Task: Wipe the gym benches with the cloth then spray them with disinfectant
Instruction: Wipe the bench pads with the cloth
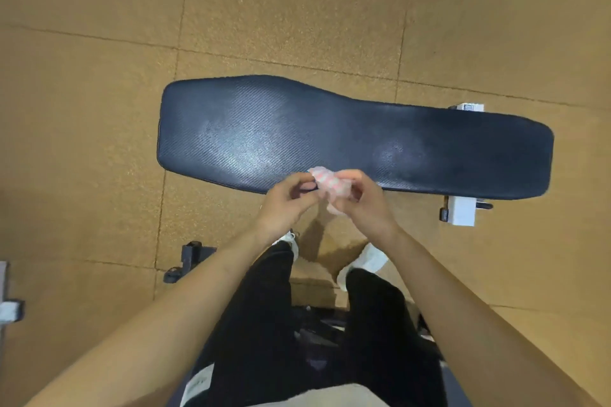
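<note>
A black padded gym bench point(347, 132) lies across the view, its wide end at the left and its narrow end at the right. Dull wet-looking patches show on its surface. A small pink and white cloth point(330, 187) is bunched up just above the bench's near edge. My left hand point(287, 205) pinches the cloth's left side. My right hand point(362, 200) grips its right side with curled fingers. Both hands meet at the middle of the near edge. No spray bottle is in view.
Brown rubber floor tiles point(297, 10) surround the bench. White frame feet point(461, 210) stick out under the bench's right end. A black wheeled foot point(185, 263) of other equipment sits at the lower left. My legs and white shoes point(370, 261) stand close to the bench.
</note>
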